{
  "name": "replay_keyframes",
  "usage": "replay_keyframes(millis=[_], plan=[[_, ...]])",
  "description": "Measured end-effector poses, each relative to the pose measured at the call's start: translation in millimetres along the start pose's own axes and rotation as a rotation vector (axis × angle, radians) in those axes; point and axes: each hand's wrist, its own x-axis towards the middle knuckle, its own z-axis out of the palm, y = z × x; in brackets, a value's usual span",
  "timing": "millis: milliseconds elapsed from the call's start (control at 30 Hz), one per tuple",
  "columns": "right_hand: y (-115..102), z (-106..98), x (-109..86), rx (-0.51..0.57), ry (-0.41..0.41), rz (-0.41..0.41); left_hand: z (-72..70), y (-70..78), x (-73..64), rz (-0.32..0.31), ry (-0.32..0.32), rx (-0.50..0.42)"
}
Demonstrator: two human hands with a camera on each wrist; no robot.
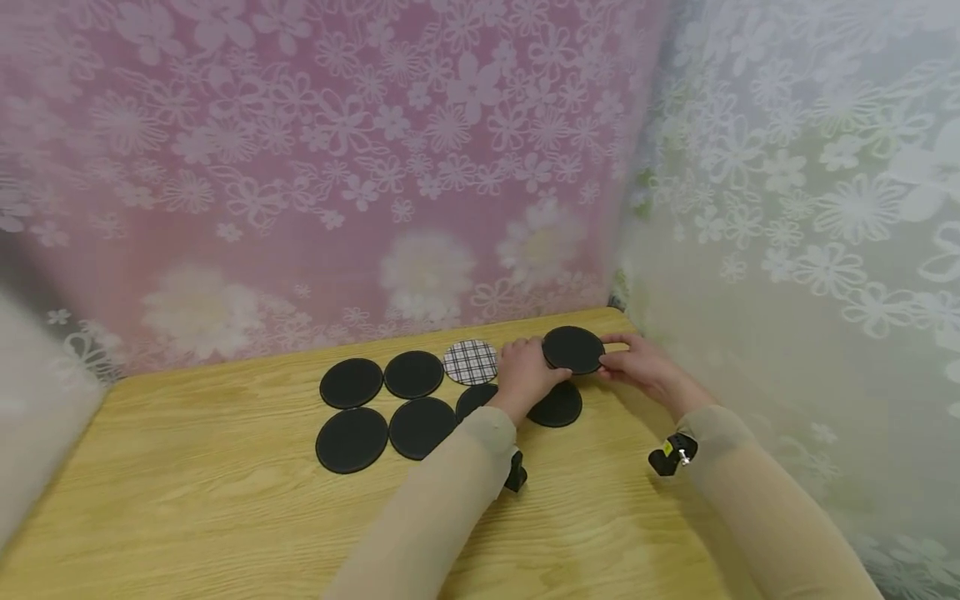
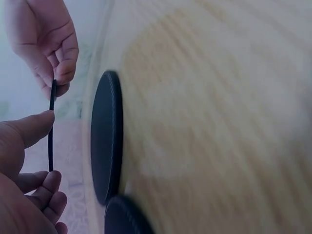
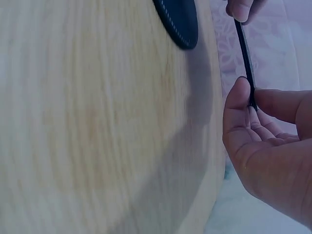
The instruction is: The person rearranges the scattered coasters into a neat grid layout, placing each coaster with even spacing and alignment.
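Observation:
A round black coaster (image 1: 573, 350) is held up off the table between both hands, seen nearly edge-on in the wrist views. My left hand (image 1: 525, 371) pinches its left side, thumb on one face and fingers on the other. On the opposite edge, my right hand (image 1: 643, 365) grips it between thumb and fingers. Just below lies another black coaster (image 1: 557, 407) on the table. A plaid white-and-black coaster (image 1: 470, 362) sits immediately left of my left hand. Partly hidden behind the left wrist is one more black coaster (image 1: 476, 398).
Farther left, several black coasters (image 1: 351, 383) lie in two rows on the wooden table (image 1: 225, 500). A pink flowered curtain (image 1: 337, 167) hangs along the back edge, and a pale flowered curtain (image 1: 787, 250) borders the right side.

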Motion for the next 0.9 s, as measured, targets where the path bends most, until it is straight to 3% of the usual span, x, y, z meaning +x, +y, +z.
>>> replay_keyframes(millis=[367, 900], plan=[[-14.4, 29.1, 23.4, -0.024, -0.028, -0.017, -18.8, -33.0, -1.4, -0.030, 0.029, -0.018], [-23.3, 61.7, 52.0, -0.118, 0.014, 0.002, -21.1, -63.9, 3.3, -0.099, 0.059, 0.009]])
